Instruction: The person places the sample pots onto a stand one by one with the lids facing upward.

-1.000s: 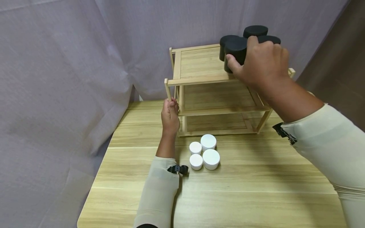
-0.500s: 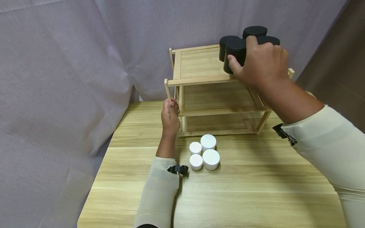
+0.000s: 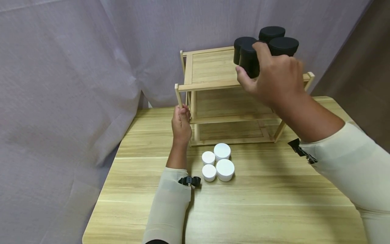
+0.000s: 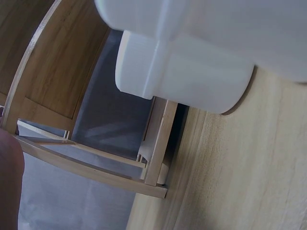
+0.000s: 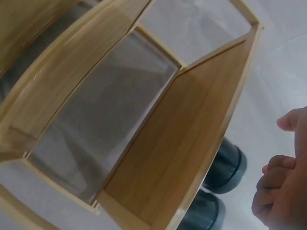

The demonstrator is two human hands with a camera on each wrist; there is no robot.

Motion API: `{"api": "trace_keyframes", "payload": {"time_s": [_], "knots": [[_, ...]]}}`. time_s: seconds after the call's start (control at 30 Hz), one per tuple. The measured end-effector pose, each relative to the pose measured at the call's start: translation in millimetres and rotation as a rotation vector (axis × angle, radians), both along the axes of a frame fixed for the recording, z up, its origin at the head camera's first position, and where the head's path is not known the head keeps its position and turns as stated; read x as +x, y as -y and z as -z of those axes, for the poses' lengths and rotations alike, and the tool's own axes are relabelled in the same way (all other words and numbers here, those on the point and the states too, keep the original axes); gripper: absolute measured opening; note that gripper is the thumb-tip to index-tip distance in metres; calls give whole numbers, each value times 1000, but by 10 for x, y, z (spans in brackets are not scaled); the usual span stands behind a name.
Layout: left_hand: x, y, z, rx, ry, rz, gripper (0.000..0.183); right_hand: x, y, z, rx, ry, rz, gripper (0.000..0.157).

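My left hand (image 3: 181, 125) grips the left front post of a three-tier wooden shelf rack (image 3: 213, 69). Several black lidded jars (image 3: 249, 62) stand grouped at the right of the top shelf. Just in front of them is my right hand (image 3: 278, 76), thumb and index finger spread beside the front-left jar. The right wrist view shows a gap between the right hand (image 5: 283, 191) and the black jars (image 5: 223, 167), with nothing in its grasp. Several white lidded jars (image 3: 225, 168) sit clustered on the table before the rack; they look large in the left wrist view.
The wooden table (image 3: 137, 189) carries the rack at its back. A grey curtain (image 3: 76, 84) hangs behind and to the left, and a brown one (image 3: 359, 74) hangs at the right. The rack's middle shelf (image 3: 231, 103) lies below the right forearm.
My right hand has let go of the black jars and drawn back slightly toward me, uncovering more of the right jar. The left hand stays on the post.
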State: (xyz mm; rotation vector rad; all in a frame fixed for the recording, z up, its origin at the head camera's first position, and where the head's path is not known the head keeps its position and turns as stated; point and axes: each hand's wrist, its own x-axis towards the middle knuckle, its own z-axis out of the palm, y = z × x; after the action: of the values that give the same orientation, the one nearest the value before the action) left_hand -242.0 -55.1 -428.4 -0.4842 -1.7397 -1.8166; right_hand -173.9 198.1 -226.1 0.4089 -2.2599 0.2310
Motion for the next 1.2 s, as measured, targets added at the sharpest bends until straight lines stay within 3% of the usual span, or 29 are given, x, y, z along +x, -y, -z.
{"api": "trace_keyframes", "payload": {"time_s": [0.17, 0.63, 1.2], "knots": [[6, 7, -3, -1, -5, 1, 93, 81, 55, 41, 14, -19, -64, 62], [17, 6, -7, 0, 1, -1, 88, 263, 135, 143, 22, -5, -142, 64], [18, 4, -22, 26, 30, 9, 89, 451, 192, 353, -51, -106, -304, 68]]}}
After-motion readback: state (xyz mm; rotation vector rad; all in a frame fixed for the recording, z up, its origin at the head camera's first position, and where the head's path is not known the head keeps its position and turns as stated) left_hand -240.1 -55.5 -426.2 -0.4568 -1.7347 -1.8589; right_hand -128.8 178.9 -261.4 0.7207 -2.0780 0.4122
